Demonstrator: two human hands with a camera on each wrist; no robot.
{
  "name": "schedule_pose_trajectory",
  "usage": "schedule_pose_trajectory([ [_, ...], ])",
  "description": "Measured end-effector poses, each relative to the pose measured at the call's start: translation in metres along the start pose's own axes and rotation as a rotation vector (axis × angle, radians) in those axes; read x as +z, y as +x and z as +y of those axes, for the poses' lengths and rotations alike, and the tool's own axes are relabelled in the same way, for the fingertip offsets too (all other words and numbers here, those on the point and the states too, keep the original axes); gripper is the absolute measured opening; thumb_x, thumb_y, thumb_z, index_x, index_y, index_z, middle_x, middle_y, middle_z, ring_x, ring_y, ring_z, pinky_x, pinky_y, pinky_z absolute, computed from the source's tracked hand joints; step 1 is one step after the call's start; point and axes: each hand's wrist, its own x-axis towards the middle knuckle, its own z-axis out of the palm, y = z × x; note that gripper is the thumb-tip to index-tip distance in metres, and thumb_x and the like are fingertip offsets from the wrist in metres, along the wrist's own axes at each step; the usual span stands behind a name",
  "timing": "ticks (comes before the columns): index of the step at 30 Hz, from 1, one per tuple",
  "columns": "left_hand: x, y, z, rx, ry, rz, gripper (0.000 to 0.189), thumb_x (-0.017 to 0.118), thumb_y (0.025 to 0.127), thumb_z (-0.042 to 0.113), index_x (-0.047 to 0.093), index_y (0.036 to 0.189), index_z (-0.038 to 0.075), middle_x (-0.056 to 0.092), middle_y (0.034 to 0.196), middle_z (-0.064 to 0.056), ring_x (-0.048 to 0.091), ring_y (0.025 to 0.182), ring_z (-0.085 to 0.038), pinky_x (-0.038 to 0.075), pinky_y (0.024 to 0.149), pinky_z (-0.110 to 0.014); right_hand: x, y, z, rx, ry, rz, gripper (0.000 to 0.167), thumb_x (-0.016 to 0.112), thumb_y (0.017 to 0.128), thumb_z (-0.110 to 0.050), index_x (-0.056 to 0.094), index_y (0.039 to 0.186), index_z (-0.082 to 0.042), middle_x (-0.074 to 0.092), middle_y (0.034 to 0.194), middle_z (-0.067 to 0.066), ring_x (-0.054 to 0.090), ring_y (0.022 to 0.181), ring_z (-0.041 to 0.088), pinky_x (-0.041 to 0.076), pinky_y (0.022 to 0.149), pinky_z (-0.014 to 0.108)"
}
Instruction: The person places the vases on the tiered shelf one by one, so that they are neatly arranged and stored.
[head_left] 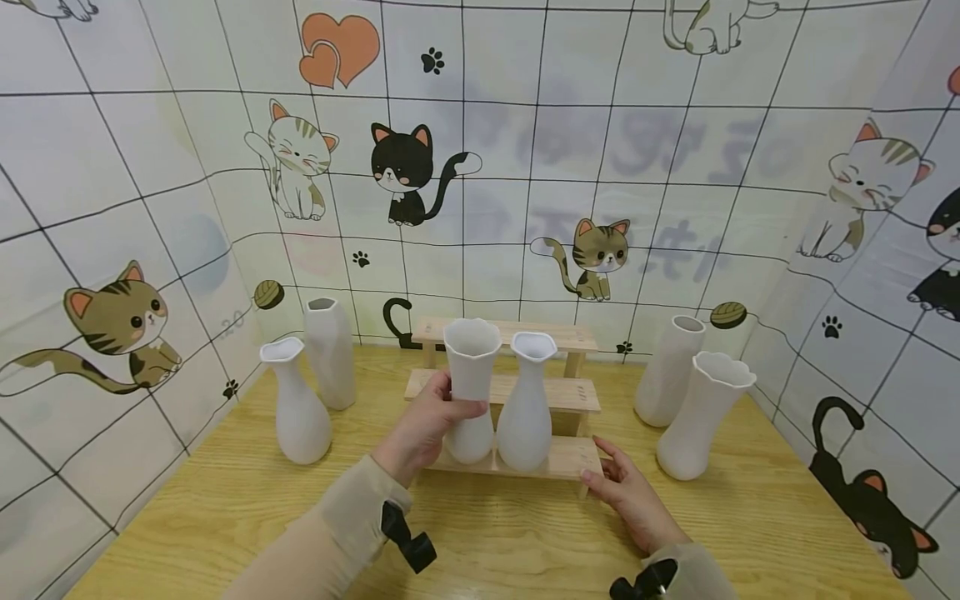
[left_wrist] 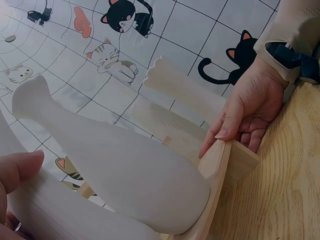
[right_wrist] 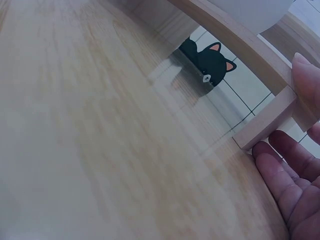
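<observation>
My left hand (head_left: 422, 425) grips the narrow waist of a white vase with a scalloped, flared mouth (head_left: 472, 358). This vase stands upright on the lowest step of a three-step wooden display stand (head_left: 573, 454). Close on its right is a white bottle-shaped vase (head_left: 525, 421) with a slim neck, on the same step. At the step's right end my right hand (head_left: 626, 492) holds the stand's corner. In the right wrist view its thumb (right_wrist: 306, 82) lies against the board, while the other fingers (right_wrist: 285, 175) curl beside the short leg.
To the left on the wooden table (head_left: 495, 542) stand a bottle-shaped white vase (head_left: 302, 417) and a tall faceted one (head_left: 330, 358). On the right are a cylindrical white vase (head_left: 667, 379) and a scalloped-mouth one (head_left: 697, 425). A cat-print cloth wall (head_left: 495, 142) encloses the table.
</observation>
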Motion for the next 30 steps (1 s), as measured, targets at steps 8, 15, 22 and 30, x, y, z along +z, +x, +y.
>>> schedule_pose_trajectory([
  [8, 0.0004, 0.0002, -0.0018, -0.012, -0.009, 0.007, 0.06, 0.072, 0.08, 0.001, 0.046, 0.132, 0.009, 0.048, 0.132, -0.011, 0.042, 0.121, -0.032, 0.028, 0.103, -0.054, 0.0, -0.0009, -0.0001, 0.003, 0.006, -0.002, 0.074, 0.065, 0.094, -0.023, 0.021, 0.153, -0.014, 0.046, 0.134, 0.021, 0.052, 0.111, 0.024, 0.043, 0.092, 0.038],
  [15, 0.0011, -0.0002, -0.0033, 0.001, 0.009, -0.011, 0.057, 0.072, 0.079, 0.001, 0.047, 0.131, 0.007, 0.048, 0.13, -0.012, 0.043, 0.119, -0.033, 0.03, 0.101, -0.051, -0.0008, 0.0, 0.0007, -0.004, 0.007, -0.005, 0.074, 0.066, 0.093, -0.023, 0.022, 0.152, -0.015, 0.047, 0.133, 0.02, 0.051, 0.11, 0.022, 0.044, 0.091, 0.035],
  [22, 0.0008, -0.0004, -0.0044, -0.019, 0.004, -0.009, 0.06, 0.072, 0.08, 0.002, 0.045, 0.133, 0.008, 0.047, 0.132, -0.011, 0.041, 0.121, -0.033, 0.029, 0.102, -0.053, -0.001, -0.0003, 0.0007, -0.008, 0.005, -0.006, 0.074, 0.066, 0.093, -0.023, 0.023, 0.152, -0.014, 0.048, 0.131, 0.019, 0.051, 0.11, 0.023, 0.043, 0.091, 0.036],
  [30, 0.0004, 0.0012, -0.0059, -0.023, 0.007, -0.005, 0.061, 0.073, 0.079, 0.002, 0.045, 0.132, 0.008, 0.047, 0.133, -0.011, 0.041, 0.122, -0.033, 0.028, 0.103, -0.056, -0.0004, -0.0007, 0.0005, -0.006, 0.013, -0.008, 0.073, 0.064, 0.094, -0.021, 0.022, 0.152, -0.013, 0.047, 0.133, 0.02, 0.051, 0.111, 0.024, 0.042, 0.093, 0.038],
])
